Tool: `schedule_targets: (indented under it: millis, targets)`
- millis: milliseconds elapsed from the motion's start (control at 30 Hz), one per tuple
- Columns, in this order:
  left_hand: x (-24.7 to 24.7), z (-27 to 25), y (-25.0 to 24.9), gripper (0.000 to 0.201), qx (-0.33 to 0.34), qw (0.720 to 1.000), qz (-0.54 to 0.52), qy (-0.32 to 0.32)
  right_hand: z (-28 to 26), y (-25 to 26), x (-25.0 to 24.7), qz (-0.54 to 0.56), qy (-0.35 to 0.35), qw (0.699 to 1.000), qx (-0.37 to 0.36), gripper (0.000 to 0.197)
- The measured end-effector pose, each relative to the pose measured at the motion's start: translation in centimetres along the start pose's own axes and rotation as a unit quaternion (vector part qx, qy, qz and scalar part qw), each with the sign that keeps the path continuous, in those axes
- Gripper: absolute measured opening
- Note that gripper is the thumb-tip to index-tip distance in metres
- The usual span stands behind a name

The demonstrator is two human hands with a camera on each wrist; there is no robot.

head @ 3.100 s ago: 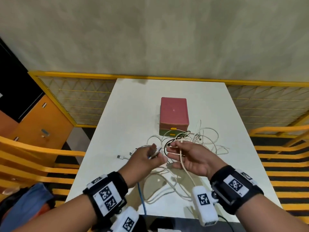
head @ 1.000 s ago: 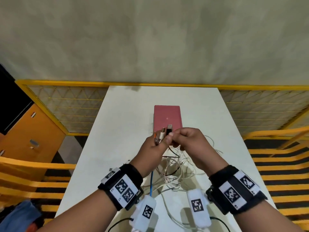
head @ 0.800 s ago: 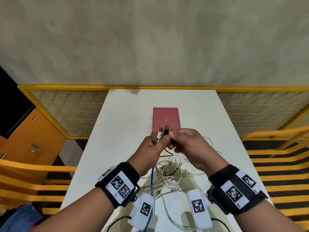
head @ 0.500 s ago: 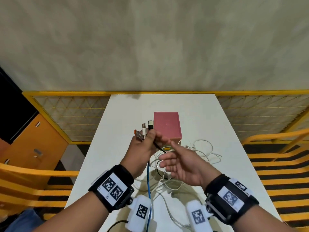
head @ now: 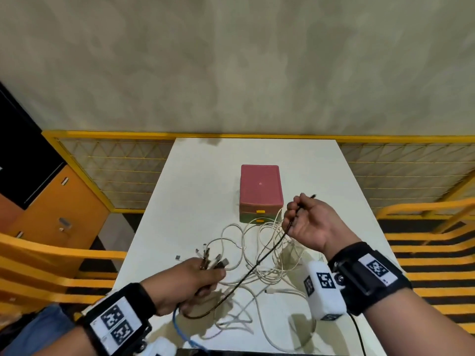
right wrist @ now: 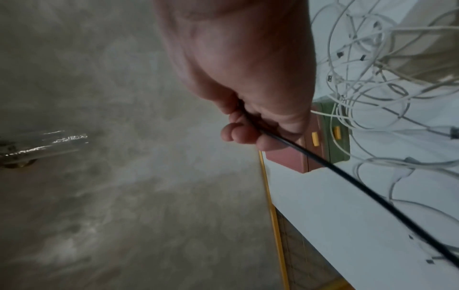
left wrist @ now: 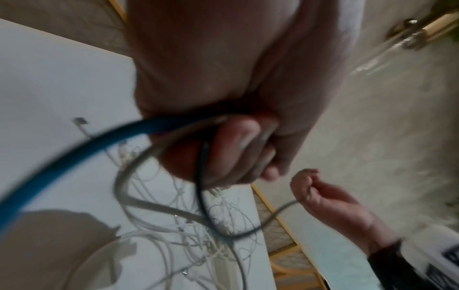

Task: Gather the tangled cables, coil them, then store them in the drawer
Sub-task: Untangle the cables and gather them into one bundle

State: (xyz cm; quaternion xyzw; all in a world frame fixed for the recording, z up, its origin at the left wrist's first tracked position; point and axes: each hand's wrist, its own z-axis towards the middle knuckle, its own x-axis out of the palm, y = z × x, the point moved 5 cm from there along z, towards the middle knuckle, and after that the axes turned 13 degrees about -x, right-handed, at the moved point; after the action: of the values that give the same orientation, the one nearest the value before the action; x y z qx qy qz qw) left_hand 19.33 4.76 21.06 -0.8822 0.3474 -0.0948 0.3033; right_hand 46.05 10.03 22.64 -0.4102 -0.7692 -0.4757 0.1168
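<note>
A tangle of white cables [head: 267, 242] [right wrist: 367, 64] lies on the white table [head: 195, 201], in front of a small red drawer box [head: 260, 191] [right wrist: 293, 157] with yellow handles. My left hand [head: 195, 281] [left wrist: 236, 137] grips a bundle of cable ends near the table's front, their plugs [head: 213, 260] sticking out of the fist. A blue cable [left wrist: 74, 157] hangs from that fist. My right hand [head: 308, 222] [right wrist: 248, 121] is raised beside the box and holds a black cable [head: 264, 255] [right wrist: 347, 176], which runs taut down to the left hand.
A yellow mesh railing [head: 115, 170] borders the table's far and side edges. An orange cabinet [head: 56, 214] stands at the left. Orange chair slats [head: 424, 247] flank both sides. A plain wall [head: 231, 60] rises behind the table.
My left hand dropped toward the table's front with the bundle of plugs. The right hand closed on the black cable and pulled it up and to the right.
</note>
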Motion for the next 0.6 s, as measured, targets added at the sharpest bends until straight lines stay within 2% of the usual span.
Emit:
schedule_targets:
  millis: [67, 100, 167, 267, 367, 467, 533, 600]
  targets:
    - [-0.8, -0.4, 1.4, 0.039, -0.051, 0.998, 0.048, 0.000, -0.2, -0.1, -0.5, 0.002, -0.010, 1.000, 0.001, 0.034]
    - [-1.0, -0.6, 1.3, 0.037, -0.048, 0.997, 0.056, -0.010, -0.4, -0.2, -0.5, 0.003, -0.011, 1.000, 0.000, 0.033]
    - [-1.4, -0.6, -0.1, 0.031, 0.025, 0.997, 0.027, -0.070, -0.9, -0.9, -0.3, -0.023, 0.000, 1.000, -0.006, 0.034]
    - [-0.8, -0.8, -4.6, 0.023, 0.172, 0.968, -0.042, -0.180, -1.8, -3.2, 1.2, -0.079, 0.051, 0.996, 0.003, 0.032]
    - [2.2, -0.3, -8.5, 0.006, 0.271, 0.947, -0.020, -0.173, -3.2, -5.6, 3.3, -0.072, 0.105, 0.991, 0.027, 0.029]
    - [3.8, 1.2, -8.8, 0.018, 0.267, 0.945, -0.021, -0.188, -3.5, -6.2, 3.8, -0.059, 0.094, 0.994, 0.018, 0.024]
    - [3.7, 2.0, -8.3, 0.028, 0.252, 0.948, -0.050, -0.187, -3.9, -6.4, 3.4, -0.055, 0.113, 0.991, 0.036, 0.020]
    - [3.9, 2.7, -7.4, 0.016, 0.242, 0.958, -0.043, -0.151, -4.0, -6.5, 2.5, -0.092, 0.140, 0.984, 0.060, 0.020]
